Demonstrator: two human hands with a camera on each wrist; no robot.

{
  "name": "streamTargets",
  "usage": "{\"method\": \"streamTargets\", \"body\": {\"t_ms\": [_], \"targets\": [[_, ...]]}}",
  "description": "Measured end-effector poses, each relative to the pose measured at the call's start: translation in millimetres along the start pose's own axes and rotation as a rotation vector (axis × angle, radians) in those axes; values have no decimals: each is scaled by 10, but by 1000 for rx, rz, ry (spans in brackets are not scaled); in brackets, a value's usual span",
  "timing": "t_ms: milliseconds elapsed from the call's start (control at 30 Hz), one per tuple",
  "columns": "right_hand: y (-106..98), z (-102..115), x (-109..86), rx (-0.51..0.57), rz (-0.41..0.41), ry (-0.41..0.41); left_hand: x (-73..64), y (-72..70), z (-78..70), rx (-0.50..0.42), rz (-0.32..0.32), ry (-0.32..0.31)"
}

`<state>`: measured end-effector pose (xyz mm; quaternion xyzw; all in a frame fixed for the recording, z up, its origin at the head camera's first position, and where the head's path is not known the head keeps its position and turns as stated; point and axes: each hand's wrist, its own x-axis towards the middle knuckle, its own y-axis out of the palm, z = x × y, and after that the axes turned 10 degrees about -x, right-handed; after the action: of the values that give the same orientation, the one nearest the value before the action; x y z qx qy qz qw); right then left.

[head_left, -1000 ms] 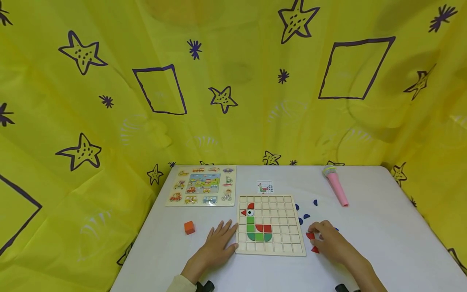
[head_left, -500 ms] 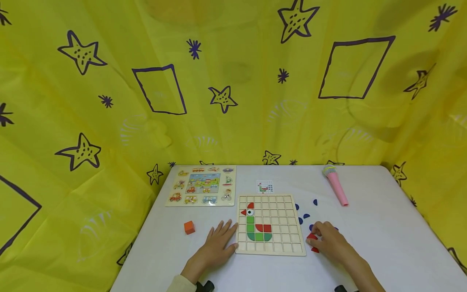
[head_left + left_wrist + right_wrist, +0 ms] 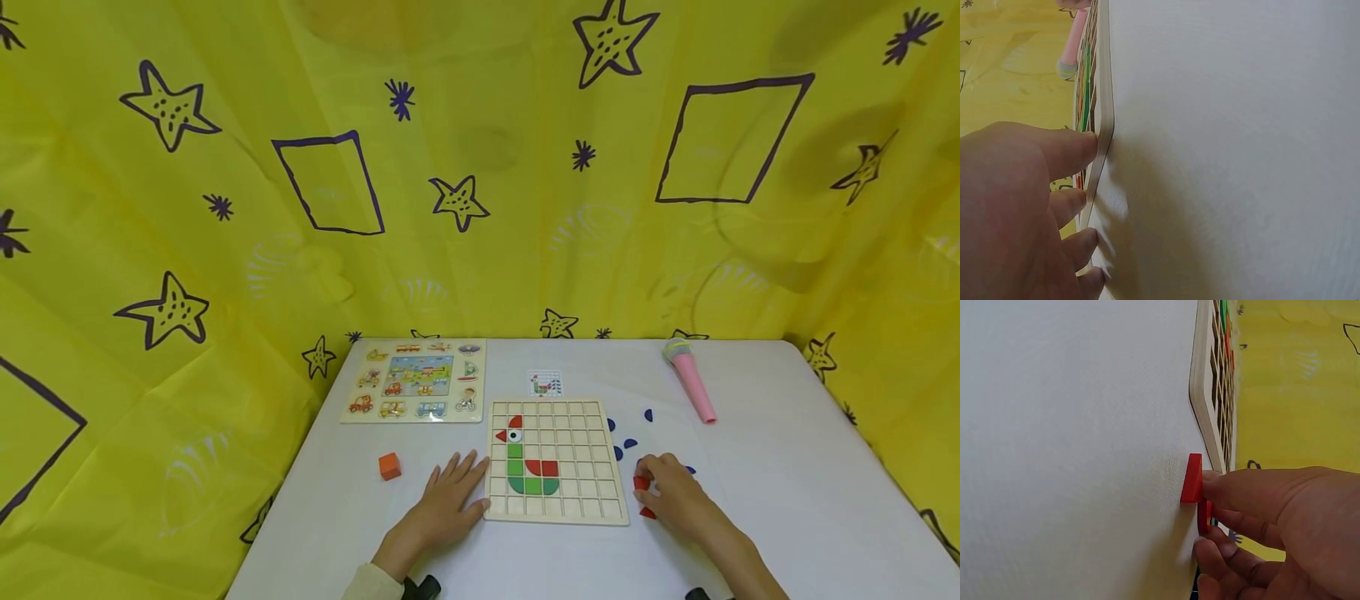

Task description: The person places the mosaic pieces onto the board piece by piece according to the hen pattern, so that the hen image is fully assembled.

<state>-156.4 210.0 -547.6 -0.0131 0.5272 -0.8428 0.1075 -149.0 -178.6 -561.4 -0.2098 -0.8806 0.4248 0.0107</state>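
The left hand lies with fingers spread at the left edge of a wooden grid board; in the left wrist view its thumb and fingertips touch the board's side. Green, red and white pieces on the board form a bird shape, with a red square at its right. Just right of the board, the right hand pinches a small red piece between thumb and fingers, low over the table; its shape is partly hidden. A red triangle lies close by the thumb.
Several dark blue half-round pieces lie right of the board. Behind it is a small picture card. A pink toy microphone lies back right, a vehicle puzzle back left, and an orange cube left of the board.
The right hand's fingers have shifted slightly around the red piece, which has turned and moved a little right. The left hand has stayed in place.
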Motion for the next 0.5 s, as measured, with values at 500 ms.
{"method": "streamTargets", "body": {"t_ms": [500], "targets": [[4,227,138,80,-54,-76,-17,-24,-47,0,10,-20]]}}
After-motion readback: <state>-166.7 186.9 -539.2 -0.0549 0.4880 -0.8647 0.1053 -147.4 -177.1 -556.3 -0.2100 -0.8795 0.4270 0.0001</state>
